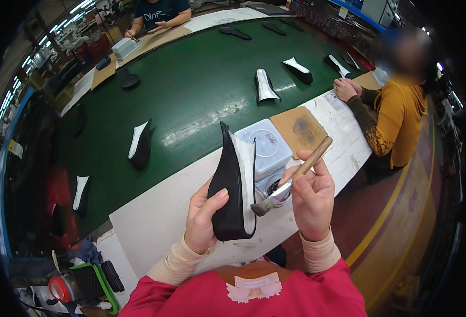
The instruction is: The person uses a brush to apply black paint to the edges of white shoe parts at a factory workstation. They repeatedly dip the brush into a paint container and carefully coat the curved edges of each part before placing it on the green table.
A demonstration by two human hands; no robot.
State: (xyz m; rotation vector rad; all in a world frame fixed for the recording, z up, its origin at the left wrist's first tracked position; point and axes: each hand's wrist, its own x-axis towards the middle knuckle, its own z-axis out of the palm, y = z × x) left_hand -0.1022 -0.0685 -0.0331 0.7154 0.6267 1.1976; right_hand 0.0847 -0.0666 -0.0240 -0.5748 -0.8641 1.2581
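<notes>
Pink top (317, 293) of the person is nearest, at 6 o'c. L hand (204, 219) grips a black wedge sole (232, 195) w/ white inner face, nr. centre, its thin end toward 12 o'c. R hand (314, 198) pinches a brush (281, 194); its bristles (262, 207) are at approx. 3 o'c of sole, contact one can't tell. Pale-blue box (264, 145) sits at 1 o'c; green surface (201, 79) w/ other soles (140, 145), 12 o'c.

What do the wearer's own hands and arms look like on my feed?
The left hand and right hand are ungloved. Cream, wrinkled fabric cuffs cover both wrists, emerging from bright pink sleeves. No cables show on either arm.
</notes>
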